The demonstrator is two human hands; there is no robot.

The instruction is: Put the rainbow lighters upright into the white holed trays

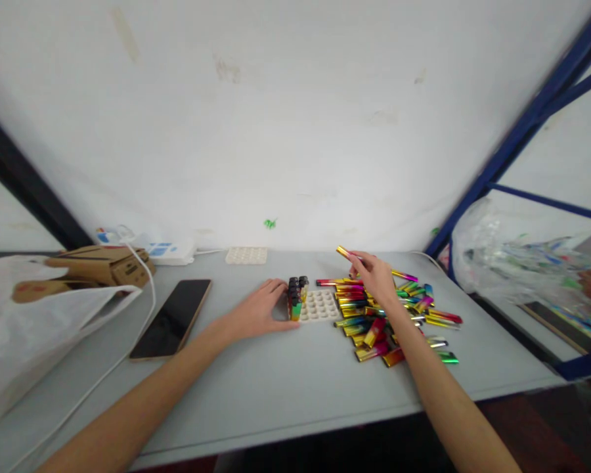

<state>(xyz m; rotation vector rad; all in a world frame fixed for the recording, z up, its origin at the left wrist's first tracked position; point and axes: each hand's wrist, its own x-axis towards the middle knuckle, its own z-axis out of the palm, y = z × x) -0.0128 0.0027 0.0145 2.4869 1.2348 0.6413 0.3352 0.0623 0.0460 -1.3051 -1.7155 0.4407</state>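
My right hand (375, 279) is raised over a heap of shiny rainbow-coloured lighters (393, 318) and pinches one gold lighter (345, 252) by its end, pointing it up and to the left. My left hand (262, 312) rests on the table with fingers curled against the left side of a white tray with round holes (320, 306). Several lighters (297, 297) stand upright in the tray's left column, right beside my left fingertips.
A black phone (172, 318) lies left of my left arm. Further left are a white plastic bag (34, 335), cardboard boxes (101, 261) and a power strip (170, 251). A second white tray (246, 255) lies near the wall. Blue shelf frame (532, 118) and clear bags (502, 256) stand at right.
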